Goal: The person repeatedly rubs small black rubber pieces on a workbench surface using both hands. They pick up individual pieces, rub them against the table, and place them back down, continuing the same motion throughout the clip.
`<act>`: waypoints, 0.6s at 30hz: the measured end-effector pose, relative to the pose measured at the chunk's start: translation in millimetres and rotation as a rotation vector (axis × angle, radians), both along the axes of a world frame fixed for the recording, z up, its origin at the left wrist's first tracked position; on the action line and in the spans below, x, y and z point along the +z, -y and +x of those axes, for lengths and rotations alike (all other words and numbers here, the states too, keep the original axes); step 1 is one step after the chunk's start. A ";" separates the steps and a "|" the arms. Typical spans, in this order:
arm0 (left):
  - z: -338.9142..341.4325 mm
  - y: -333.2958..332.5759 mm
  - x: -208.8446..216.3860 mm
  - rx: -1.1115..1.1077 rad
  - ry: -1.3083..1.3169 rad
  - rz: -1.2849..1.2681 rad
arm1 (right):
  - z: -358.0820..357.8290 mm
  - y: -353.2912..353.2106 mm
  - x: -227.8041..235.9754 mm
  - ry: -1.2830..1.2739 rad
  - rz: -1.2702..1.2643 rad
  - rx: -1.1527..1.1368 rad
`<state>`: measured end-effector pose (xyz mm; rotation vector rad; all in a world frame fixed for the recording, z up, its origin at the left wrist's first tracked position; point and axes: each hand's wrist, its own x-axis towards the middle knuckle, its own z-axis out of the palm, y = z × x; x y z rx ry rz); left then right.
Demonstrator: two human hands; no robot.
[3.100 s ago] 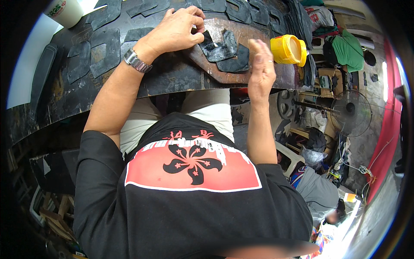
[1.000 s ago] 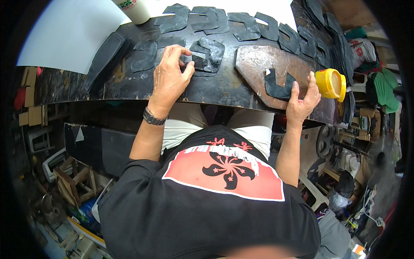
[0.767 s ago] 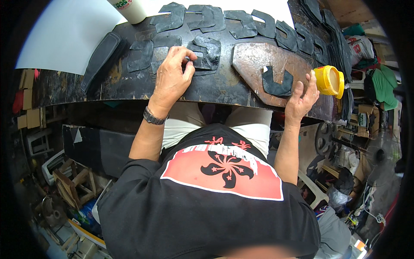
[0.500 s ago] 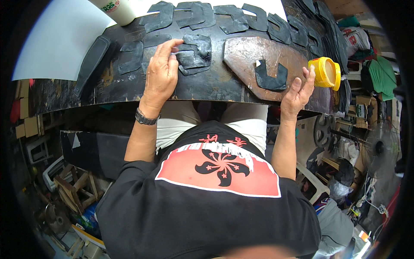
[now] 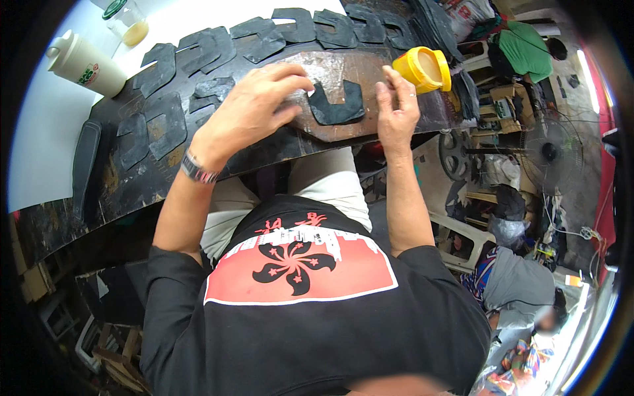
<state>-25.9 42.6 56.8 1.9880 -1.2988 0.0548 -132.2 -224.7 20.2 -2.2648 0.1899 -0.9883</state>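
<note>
Dark workbench [image 5: 132,191], rubber cutouts [image 5: 165,122], yellow tub [image 5: 422,69]

A white lidded tumbler [image 5: 84,63] lies tilted at the upper left on the white surface, bearing a small green and red label [image 5: 86,74] on its side. Just above it stands a clear jar [image 5: 127,22] with a green lid. An open yellow tub [image 5: 423,69] sits just beside the right hand [image 5: 395,112].

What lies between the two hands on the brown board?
In the head view, a black U-shaped rubber piece lies flat on the brown board, between the left hand and the right hand.
</note>
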 end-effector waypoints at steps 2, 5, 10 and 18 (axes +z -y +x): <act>8.8 19.2 -1.2 -0.153 0.085 0.051 | -8.2 18.4 15.2 -0.099 0.205 -0.014; 21.8 36.7 -5.0 -0.235 0.041 0.172 | -3.9 60.1 39.8 -0.380 -0.012 -0.209; 34.9 40.6 -18.0 -0.303 0.007 0.193 | 18.0 92.3 71.3 -0.971 -0.090 -0.272; 33.6 30.9 -37.4 -0.247 0.036 0.040 | 5.5 72.1 87.4 -0.655 -0.418 -0.450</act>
